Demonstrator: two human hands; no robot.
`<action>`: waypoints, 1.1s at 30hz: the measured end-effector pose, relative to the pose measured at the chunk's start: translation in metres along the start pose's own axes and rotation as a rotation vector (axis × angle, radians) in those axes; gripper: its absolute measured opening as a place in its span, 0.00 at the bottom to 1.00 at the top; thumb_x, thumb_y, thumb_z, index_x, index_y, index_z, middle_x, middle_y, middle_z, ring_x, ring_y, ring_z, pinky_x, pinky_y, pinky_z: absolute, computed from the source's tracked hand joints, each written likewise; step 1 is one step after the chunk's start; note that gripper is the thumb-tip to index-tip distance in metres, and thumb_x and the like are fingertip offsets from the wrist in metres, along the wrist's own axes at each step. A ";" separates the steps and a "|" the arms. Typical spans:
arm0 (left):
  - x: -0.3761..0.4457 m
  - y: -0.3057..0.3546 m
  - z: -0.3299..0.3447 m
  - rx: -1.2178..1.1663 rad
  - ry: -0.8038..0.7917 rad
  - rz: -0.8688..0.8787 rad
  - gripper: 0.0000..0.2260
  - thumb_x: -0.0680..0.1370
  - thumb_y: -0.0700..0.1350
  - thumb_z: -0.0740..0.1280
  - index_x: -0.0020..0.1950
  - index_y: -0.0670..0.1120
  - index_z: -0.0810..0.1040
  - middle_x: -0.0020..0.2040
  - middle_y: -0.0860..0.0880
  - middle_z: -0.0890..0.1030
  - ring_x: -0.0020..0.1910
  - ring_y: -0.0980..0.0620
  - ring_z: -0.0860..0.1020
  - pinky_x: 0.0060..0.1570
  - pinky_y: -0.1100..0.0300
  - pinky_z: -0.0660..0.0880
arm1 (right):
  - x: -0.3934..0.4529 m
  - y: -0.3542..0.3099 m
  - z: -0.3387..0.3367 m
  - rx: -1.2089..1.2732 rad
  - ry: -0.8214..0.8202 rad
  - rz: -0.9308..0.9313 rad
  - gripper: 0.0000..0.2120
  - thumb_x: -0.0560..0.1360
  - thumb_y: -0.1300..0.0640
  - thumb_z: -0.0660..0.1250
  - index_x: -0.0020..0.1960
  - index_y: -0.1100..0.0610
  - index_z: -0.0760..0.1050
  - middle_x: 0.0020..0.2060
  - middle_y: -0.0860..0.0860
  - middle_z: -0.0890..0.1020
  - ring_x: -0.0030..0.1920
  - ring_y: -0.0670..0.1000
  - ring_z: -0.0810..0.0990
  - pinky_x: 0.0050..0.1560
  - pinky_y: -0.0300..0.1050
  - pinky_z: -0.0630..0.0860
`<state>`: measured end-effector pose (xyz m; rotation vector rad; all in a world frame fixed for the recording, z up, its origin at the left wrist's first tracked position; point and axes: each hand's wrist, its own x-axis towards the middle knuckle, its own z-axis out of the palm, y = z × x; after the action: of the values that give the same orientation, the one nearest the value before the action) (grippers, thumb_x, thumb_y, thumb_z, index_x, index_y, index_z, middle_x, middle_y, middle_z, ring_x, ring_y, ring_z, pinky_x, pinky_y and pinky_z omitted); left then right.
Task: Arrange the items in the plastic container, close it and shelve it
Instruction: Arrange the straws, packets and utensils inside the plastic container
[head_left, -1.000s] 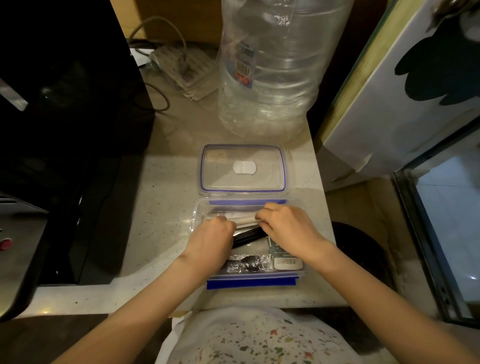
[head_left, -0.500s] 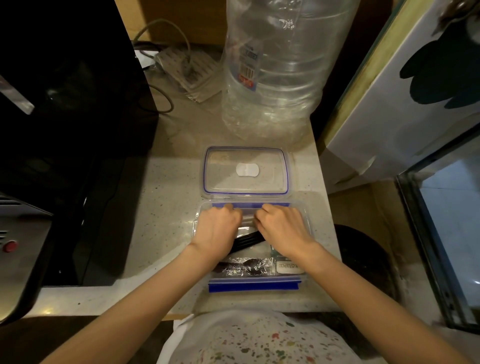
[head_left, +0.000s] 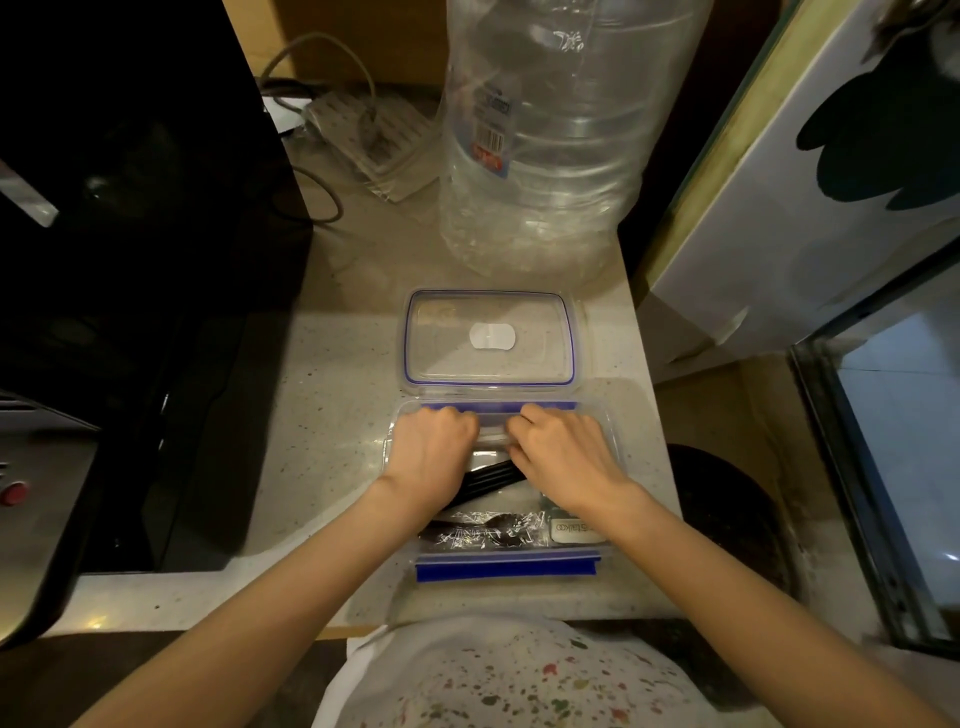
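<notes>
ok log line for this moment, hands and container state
phase: arranging | left hand: in container, far end | right hand: beside it, on items | lid: off, on counter behind container | shelved: no

This looks like a home kitchen corner. A speckled stone countertop (head_left: 337, 374) carries a large clear water jug (head_left: 540, 135) at its back. Left of the jug lies a power strip (head_left: 374, 135) with cables; further left stands a glossy black appliance (head_left: 130, 208). Right of the jug stands a white cabinet door (head_left: 810, 171).
</notes>
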<state>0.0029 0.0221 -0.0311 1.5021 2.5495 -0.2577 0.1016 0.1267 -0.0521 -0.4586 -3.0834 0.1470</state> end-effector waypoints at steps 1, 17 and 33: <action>0.000 0.000 0.001 -0.009 0.009 -0.005 0.07 0.78 0.37 0.59 0.53 0.43 0.73 0.53 0.45 0.81 0.52 0.42 0.80 0.42 0.55 0.71 | 0.000 0.001 -0.001 -0.010 -0.046 0.005 0.05 0.72 0.60 0.68 0.47 0.60 0.79 0.41 0.55 0.82 0.40 0.57 0.82 0.33 0.44 0.72; -0.003 0.002 0.006 -0.051 0.053 0.034 0.08 0.77 0.39 0.58 0.47 0.45 0.77 0.50 0.46 0.82 0.47 0.43 0.80 0.39 0.57 0.62 | -0.002 0.000 -0.004 -0.068 -0.096 0.043 0.08 0.60 0.60 0.78 0.35 0.55 0.80 0.29 0.49 0.80 0.25 0.49 0.78 0.23 0.36 0.66; -0.022 0.029 0.009 -0.471 -0.147 0.215 0.09 0.73 0.51 0.69 0.50 0.50 0.82 0.48 0.51 0.83 0.48 0.51 0.80 0.43 0.57 0.77 | -0.029 0.019 -0.067 0.072 -0.612 0.106 0.12 0.68 0.54 0.74 0.47 0.58 0.78 0.44 0.51 0.82 0.42 0.52 0.79 0.34 0.41 0.72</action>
<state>0.0395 0.0147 -0.0364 1.4823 2.1143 0.2371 0.1372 0.1427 0.0123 -0.6866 -3.6236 0.4832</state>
